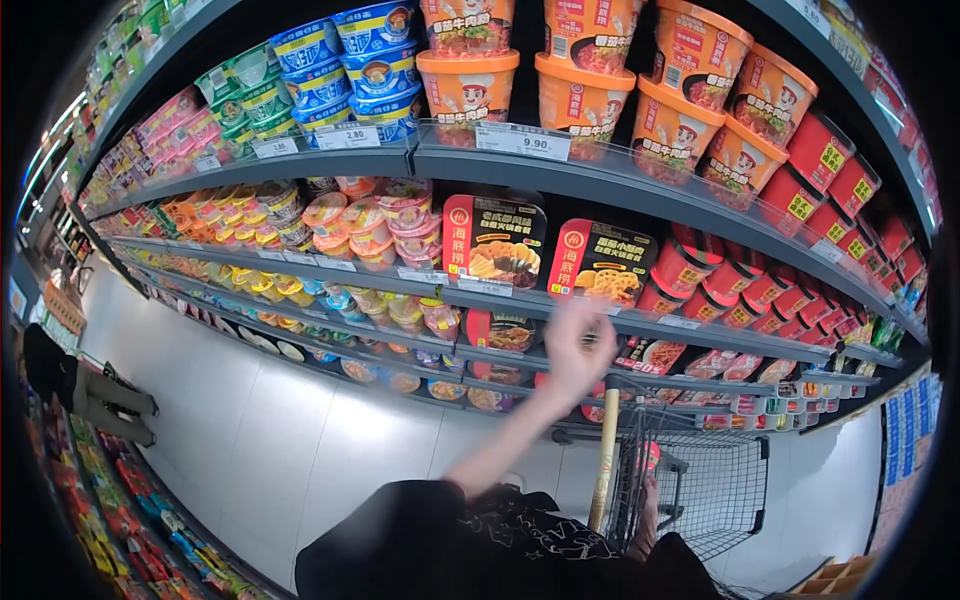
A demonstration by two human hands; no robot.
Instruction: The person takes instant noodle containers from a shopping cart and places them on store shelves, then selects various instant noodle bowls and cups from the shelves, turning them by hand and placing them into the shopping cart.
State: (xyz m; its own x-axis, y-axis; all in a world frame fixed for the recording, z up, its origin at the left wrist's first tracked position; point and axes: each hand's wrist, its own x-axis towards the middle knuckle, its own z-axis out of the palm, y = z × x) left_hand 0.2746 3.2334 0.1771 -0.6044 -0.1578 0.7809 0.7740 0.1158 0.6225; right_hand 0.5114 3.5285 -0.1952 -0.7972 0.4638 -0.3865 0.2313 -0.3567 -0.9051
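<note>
My left hand (pixel 580 350) reaches up in front of the shelves, its fingers smeared by motion. Just above it stands a black-and-red boxed hot pot meal (pixel 606 262) on the middle shelf, overlapped by the fingertips in this view; whether they touch is unclear. A similar black-and-red box (pixel 495 240) stands to its left. Low at the right, my right hand (pixel 648 508) is beside the cart, mostly seen edge-on. A small red round thing (pixel 653 457) shows just above its fingertips; I cannot tell whether the hand holds it.
A wire shopping cart (pixel 735 480) with a yellowish handle bar (pixel 606 455) stands close at the right. Orange noodle tubs (pixel 468 95) fill the upper shelf, red tubs (pixel 735 270) the right side. Another person's legs (pixel 110 400) show in the aisle at the far left.
</note>
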